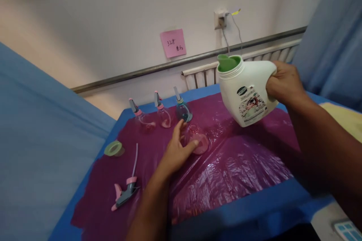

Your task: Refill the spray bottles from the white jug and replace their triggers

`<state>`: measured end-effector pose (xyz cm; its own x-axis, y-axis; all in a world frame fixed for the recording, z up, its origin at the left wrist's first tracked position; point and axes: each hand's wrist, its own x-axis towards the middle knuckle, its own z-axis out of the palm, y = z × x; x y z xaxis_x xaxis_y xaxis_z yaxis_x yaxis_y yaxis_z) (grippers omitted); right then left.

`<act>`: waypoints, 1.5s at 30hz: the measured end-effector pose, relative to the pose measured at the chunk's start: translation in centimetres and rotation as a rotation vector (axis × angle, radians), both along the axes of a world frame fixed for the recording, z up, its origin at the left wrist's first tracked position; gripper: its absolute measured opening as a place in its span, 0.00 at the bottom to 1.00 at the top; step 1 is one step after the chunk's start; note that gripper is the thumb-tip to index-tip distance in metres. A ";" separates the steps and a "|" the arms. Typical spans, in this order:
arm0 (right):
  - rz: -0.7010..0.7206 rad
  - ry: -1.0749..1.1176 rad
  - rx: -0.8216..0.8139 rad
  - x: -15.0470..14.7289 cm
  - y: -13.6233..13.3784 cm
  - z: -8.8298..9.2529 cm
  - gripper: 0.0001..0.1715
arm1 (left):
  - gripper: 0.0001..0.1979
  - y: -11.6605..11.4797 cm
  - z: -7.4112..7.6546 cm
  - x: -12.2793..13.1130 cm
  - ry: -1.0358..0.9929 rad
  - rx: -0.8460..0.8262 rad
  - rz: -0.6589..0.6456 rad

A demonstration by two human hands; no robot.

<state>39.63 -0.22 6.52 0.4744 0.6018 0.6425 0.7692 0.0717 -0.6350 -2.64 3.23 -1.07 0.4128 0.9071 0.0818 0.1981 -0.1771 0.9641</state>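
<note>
My right hand (pixel 285 83) grips the handle of a large white laundry detergent jug (pixel 250 94), held above the table with its uncapped mouth facing up and left. A green pouring spout (pixel 227 62) shows inside the mouth. My left hand (pixel 178 147) is beside a pink, clear spray bottle (pixel 200 142) without its top, fingers apart, the thumb at the bottle's near side. Whether the thumb touches it I cannot tell. A grey and pink spray head (pixel 126 192) with a tube lies to the left. Further left sits a pale green cap (pixel 114 148).
Two pink spray bottles (pixel 164 116) and a blue one (pixel 183 111) stand at the back with their spray heads on. Purple plastic sheeting (pixel 232 169) covers the blue table. Behind are a wall rail (pixel 147 71), a radiator and a socket (pixel 220 20); blue curtains (pixel 42 139) hang at both sides.
</note>
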 end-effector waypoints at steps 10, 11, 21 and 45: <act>0.080 -0.042 -0.206 -2.7 2.2 0.9 0.10 | 0.52 -1.4 0.3 -0.1 0.316 0.025 -0.073; 0.068 -0.062 -0.230 -2.6 2.3 0.8 0.11 | 0.51 -1.4 0.3 -0.2 0.312 0.020 -0.074; -0.005 -0.171 -0.407 -1.4 2.3 1.0 0.11 | 0.45 -1.4 0.1 0.0 0.296 -0.023 -0.076; 0.046 -0.473 -0.509 -2.0 3.1 -0.4 0.17 | 0.45 -1.8 -0.6 0.9 0.143 -0.012 -0.012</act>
